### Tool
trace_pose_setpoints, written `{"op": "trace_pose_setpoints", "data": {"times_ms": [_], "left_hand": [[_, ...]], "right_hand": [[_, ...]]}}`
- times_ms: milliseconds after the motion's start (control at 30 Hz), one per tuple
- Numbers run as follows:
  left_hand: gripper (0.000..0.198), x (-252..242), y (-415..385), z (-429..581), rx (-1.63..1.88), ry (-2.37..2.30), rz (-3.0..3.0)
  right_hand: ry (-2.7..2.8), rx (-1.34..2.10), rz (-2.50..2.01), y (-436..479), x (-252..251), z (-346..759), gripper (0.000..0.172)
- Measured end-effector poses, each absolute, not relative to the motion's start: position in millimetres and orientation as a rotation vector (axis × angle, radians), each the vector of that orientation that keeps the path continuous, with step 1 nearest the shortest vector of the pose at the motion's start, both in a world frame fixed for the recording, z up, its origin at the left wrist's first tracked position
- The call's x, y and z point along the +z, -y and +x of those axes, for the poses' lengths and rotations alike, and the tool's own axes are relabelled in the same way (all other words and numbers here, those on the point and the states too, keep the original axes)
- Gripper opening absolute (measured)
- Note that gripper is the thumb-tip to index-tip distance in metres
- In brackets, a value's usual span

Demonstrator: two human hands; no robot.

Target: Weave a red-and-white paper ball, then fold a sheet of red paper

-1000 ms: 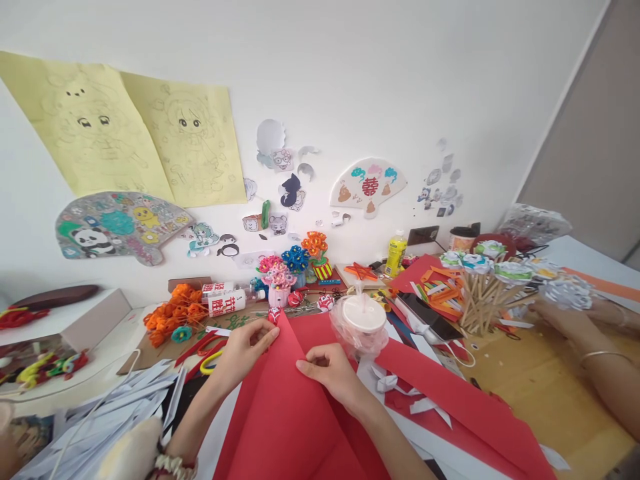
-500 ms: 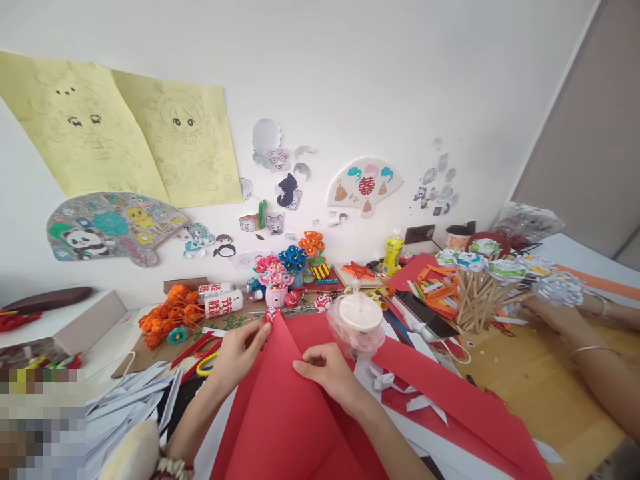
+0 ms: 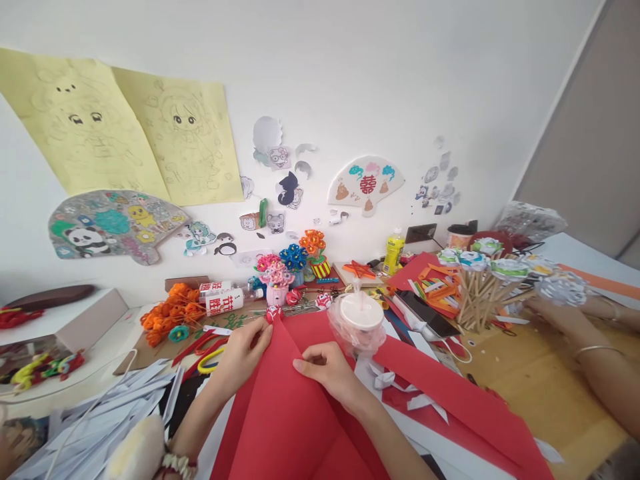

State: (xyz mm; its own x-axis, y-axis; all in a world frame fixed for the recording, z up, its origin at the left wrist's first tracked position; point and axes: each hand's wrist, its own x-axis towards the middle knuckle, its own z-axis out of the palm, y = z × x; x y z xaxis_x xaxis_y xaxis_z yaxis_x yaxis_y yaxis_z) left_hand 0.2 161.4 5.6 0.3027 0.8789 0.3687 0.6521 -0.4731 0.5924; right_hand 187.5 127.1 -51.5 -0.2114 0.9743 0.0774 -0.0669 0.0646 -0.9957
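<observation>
While both hands work at the peak of a large red paper sheet (image 3: 295, 420), the sheet lies folded toward the person, its pointed tip lifted just in front of the lidded plastic cup (image 3: 359, 319). The left hand (image 3: 243, 353) pinches the left slope of the fold near the tip between thumb and fingertips, and the right hand (image 3: 325, 370) pinches the crease slightly lower on the right slope, fingers curled under; this grip seems meant to keep the two layers aligned along the ridge. More red paper runs out to the right of the cup, with small white paper scraps (image 3: 400, 393) lying on it.

Left of the cup, a cluster of orange paper flowers (image 3: 170, 313) and a white bottle with red lettering (image 3: 225, 303) lie on the desk (image 3: 540, 387), and yellow-handled scissors (image 3: 210, 360) sit just beside the left hand. Right of the cup, a bundle of paper flowers on wooden sticks (image 3: 485, 280) fans out, held by another person's hands (image 3: 560, 313), with a bangle on one wrist.

Lower parts of the red sheet are cut off by the picture's edge, and the underside of the fold is hidden. A pale fuzzy shape (image 3: 135, 450) near the left forearm is too cropped to identify, and the pile of white strips (image 3: 100, 413) beside it is blurred.
</observation>
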Motion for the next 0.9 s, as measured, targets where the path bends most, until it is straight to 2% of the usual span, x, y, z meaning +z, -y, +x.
{"op": "trace_pose_setpoints", "data": {"times_ms": [433, 900], "left_hand": [[0.042, -0.8, -168.8, -7.5, 0.927, -1.390, 2.228], [0.037, 1.7, -164.5, -4.9, 0.943, -1.342, 2.217]], "right_hand": [[1.404, 1.379, -0.981, -124.4, -47.8, 187.8, 0.046], [1.457, 1.404, -0.962, -121.6, -44.2, 190.3, 0.044]]}}
